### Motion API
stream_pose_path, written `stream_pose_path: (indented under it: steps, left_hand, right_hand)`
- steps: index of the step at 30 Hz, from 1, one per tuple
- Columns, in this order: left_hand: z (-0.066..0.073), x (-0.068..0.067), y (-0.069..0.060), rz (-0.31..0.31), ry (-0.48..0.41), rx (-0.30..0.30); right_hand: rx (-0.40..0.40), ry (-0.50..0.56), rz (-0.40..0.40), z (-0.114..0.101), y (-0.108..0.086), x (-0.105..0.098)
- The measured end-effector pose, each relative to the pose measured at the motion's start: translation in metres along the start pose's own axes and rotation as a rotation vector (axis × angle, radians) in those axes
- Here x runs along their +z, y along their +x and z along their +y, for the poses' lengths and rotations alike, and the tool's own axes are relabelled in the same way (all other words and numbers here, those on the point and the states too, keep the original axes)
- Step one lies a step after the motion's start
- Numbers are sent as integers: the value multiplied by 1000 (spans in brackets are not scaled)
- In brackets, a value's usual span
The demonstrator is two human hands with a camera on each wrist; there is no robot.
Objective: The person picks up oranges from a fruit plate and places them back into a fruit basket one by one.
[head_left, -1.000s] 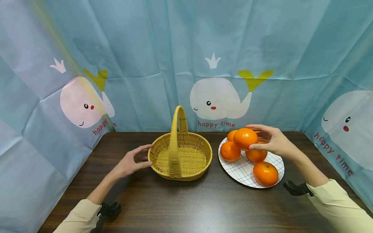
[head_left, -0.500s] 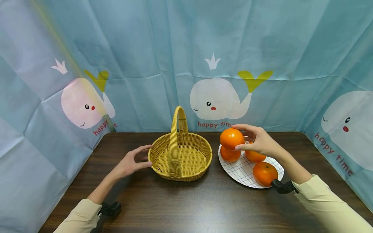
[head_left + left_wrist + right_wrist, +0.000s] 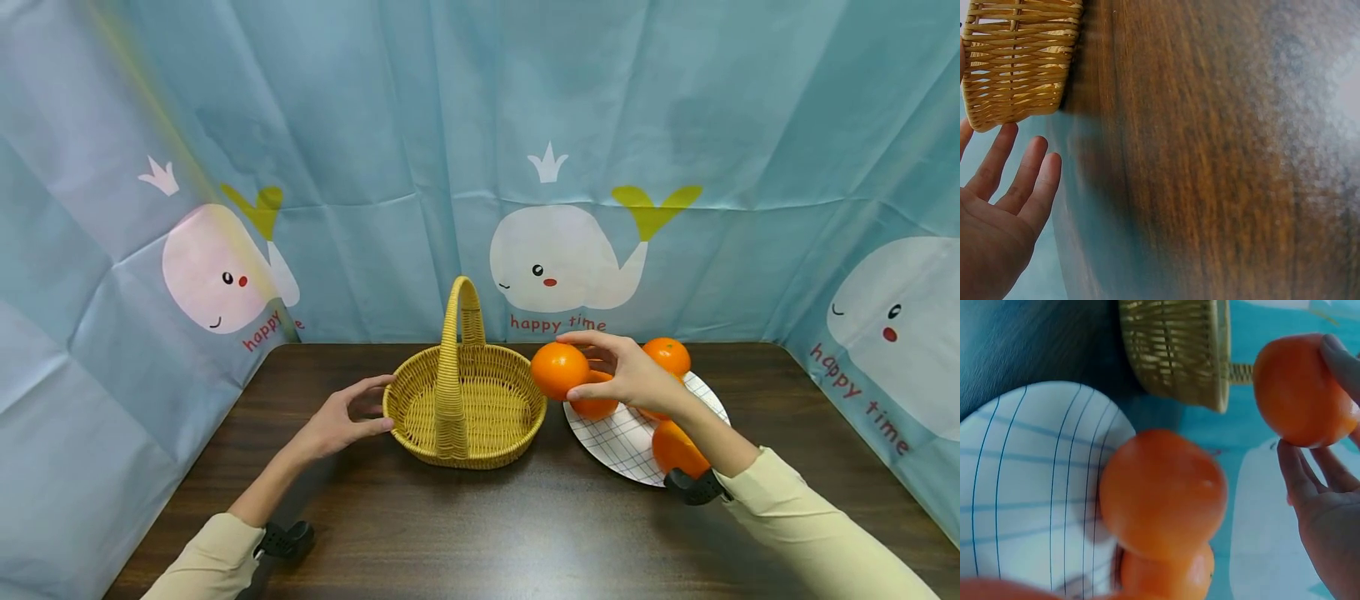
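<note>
In the head view my right hand (image 3: 630,377) pinches an orange (image 3: 559,371) between thumb and fingers. It holds the fruit up beside the right rim of a yellow wicker basket (image 3: 497,404) with a tall handle. Behind the held orange, several more oranges (image 3: 1163,494) lie on a round white plate (image 3: 626,442) with blue grid lines, partly hidden by my right hand and forearm. My left hand (image 3: 337,423) is at the basket's left end, its fingertips and thumb touching the rim. The left wrist view shows those fingers (image 3: 1025,175) nearly straight.
Everything stands on a dark brown wooden table (image 3: 465,533). A light blue curtain (image 3: 360,167) printed with whales closes off the back and sides. A black strap device (image 3: 285,540) is on my left wrist, and another (image 3: 693,487) on my right.
My right hand has carried the orange left from above the plate to the basket's right rim. An orange at the plate's back right has come into view. My left hand stays at the basket.
</note>
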State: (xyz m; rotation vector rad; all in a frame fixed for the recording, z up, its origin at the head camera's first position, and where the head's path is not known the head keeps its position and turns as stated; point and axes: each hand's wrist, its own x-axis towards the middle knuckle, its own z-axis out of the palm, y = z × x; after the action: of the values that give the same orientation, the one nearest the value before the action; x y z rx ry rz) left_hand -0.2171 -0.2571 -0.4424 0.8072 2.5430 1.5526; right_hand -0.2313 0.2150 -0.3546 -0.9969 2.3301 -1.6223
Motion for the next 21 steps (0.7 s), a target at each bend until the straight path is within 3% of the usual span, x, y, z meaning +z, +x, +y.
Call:
stream_pose_path:
  steps: [21]
  left_hand:
    - [3, 1, -1, 7, 18, -16]
  right_hand:
    - [-73, -91, -86, 4, 29, 42]
